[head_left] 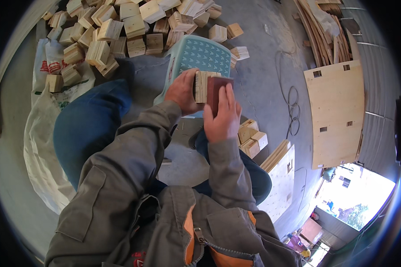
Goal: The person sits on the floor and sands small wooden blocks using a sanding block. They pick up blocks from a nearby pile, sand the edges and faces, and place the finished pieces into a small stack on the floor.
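Note:
A layered plywood block (202, 87) is gripped in my left hand (182, 92), fingers behind its left side, above a light blue plastic stool (203, 51). My right hand (223, 116) holds a reddish-brown sanding block (215, 92) against the right side of the plywood. The thumb and fingers of that hand lie along the face of the sanding block. Both pieces are over the near part of the stool's textured top. The far side of the plywood and the surface where the two pieces meet are hidden.
Many loose plywood blocks (135, 26) are heaped beyond the stool and to the left, some on a white woven sack (44, 147). Several more blocks (252, 139) sit by my right knee. A leaning plywood board (336, 115), wood strips and a black cable (293, 107) are at right.

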The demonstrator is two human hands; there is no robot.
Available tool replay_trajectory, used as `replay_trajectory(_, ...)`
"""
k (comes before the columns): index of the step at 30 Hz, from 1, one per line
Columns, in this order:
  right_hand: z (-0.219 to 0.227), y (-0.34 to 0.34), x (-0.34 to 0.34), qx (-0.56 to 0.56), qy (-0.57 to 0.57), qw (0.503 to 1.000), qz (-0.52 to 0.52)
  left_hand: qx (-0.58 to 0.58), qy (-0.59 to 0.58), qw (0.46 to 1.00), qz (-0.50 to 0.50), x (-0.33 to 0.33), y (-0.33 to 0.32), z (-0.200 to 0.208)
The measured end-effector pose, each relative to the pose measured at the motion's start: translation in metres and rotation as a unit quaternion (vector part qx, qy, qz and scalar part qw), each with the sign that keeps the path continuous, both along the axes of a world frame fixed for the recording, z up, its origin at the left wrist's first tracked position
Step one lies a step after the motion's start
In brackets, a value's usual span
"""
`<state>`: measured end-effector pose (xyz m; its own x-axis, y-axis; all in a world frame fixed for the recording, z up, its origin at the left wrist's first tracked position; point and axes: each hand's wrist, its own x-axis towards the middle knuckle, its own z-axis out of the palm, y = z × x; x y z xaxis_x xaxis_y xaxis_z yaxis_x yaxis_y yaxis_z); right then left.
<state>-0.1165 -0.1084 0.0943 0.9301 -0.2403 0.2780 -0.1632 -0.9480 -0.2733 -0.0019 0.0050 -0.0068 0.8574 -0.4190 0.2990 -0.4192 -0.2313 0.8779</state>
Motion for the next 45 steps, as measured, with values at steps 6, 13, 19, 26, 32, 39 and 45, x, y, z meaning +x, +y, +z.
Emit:
replay_trajectory(6, -0.001, 0.016, -0.043, 0.020, -0.018, 1.000, 0.015, 0.001, -0.013, 1.000, 0.000, 0.001, 0.001, -0.006)
replay_trajectory(13, -0.017, -0.024, 0.039, -0.006, -0.050, 0.999, 0.021, 0.013, -0.002, 1.000, -0.005, 0.002, 0.002, -0.005)
replay_trajectory(19, -0.007, -0.047, 0.122, 0.017, 0.037, 0.998, -0.057, 0.012, -0.007, 1.000, -0.005, 0.001, -0.001, 0.000)
replay_trajectory(26, -0.027, -0.050, 0.065, 0.065, -0.030, 0.997, -0.004, 0.003, -0.020, 1.000, -0.006, 0.001, 0.002, -0.008)
replay_trajectory(32, -0.005, -0.015, -0.034, 0.062, -0.035, 0.997, -0.002, -0.015, -0.031, 0.999, -0.003, 0.002, -0.002, -0.002)
replay_trajectory(39, -0.005, -0.015, -0.009, 0.033, -0.036, 0.999, 0.016, -0.007, -0.016, 1.000, -0.002, 0.002, 0.000, -0.006)
replay_trajectory(45, -0.017, -0.045, 0.094, 0.016, -0.008, 1.000, -0.007, 0.018, 0.011, 1.000, -0.005, 0.000, 0.001, -0.001)
